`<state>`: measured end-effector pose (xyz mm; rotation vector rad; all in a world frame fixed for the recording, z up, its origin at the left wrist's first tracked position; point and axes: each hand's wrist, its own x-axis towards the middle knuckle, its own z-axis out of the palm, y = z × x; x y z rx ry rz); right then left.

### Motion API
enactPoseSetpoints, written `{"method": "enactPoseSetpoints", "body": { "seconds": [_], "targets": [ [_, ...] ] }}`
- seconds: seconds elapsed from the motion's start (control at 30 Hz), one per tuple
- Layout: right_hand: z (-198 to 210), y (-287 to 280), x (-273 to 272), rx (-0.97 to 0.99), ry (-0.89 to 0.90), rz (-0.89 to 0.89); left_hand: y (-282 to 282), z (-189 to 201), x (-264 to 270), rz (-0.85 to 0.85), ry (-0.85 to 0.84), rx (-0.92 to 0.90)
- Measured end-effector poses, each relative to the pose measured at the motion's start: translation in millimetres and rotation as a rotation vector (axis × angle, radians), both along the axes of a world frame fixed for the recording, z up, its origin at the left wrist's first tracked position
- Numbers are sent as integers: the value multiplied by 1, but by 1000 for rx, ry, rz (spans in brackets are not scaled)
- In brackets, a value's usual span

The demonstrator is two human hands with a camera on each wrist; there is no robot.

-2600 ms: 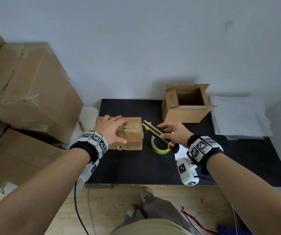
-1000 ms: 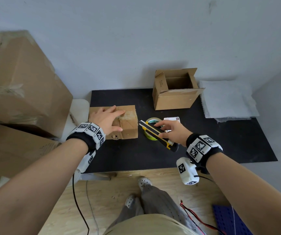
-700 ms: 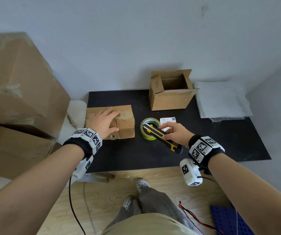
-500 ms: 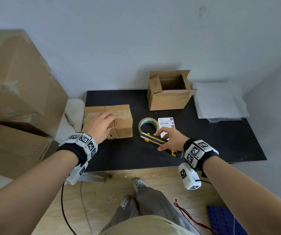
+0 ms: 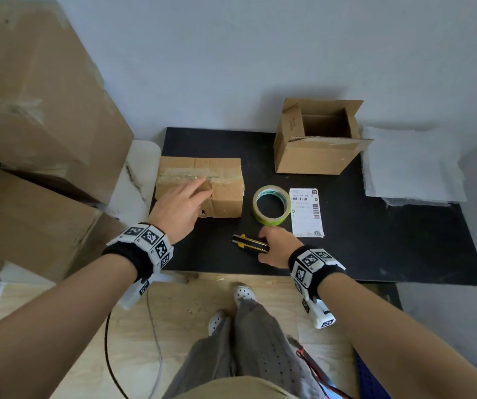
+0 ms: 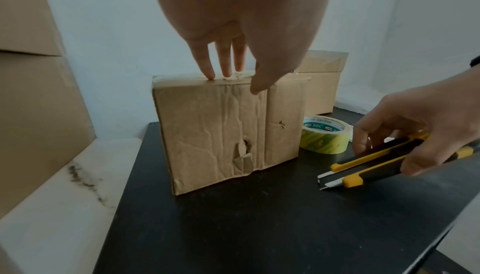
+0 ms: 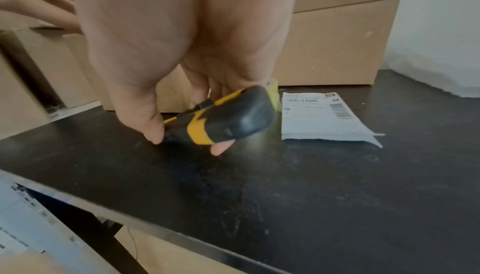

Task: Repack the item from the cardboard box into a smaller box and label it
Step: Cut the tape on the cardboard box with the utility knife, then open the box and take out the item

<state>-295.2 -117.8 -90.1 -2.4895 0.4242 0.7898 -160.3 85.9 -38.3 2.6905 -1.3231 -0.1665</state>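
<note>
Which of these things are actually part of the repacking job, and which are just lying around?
Part of the job: taped cardboard box, open smaller box, label, tape roll, utility knife.

Lying about: big stacked cartons, white foam sheets, floor cables.

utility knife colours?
Black with yellow accents on the utility knife; the left wrist view shows it best.

Sealed brown cardboard box (image 5: 202, 184): flat on black tabletop (image 5: 375, 249), left part; clear tape along top seam, front face creased w/ small torn hole low down. Smaller open brown cardboard box (image 5: 315, 154): upright at rear, flaps out, inside dark. White shipping label w/ barcodes (image 5: 306, 213): flat, just right of yellow-green tape roll (image 5: 271, 204), which lies flat between label & sealed box. Yellow-black utility knife (image 5: 250, 243): low at front edge, blade end pointing left.
</note>
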Motion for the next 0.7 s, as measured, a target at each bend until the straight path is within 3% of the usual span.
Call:
{"method": "enactPoseSetpoints", "body": {
  "seconds": [0.2, 0.53, 0.7],
  "targets": [
    [-5, 7, 7, -91, -24, 108, 3, -2, 0, 2, 23, -3],
    [-7, 20, 6, -188, -24, 139, 8, -4, -2, -3, 86, -11],
    [20, 29, 9, -262, -195, 145, 13, 0, -3, -5, 88, 3]
  ]
}}
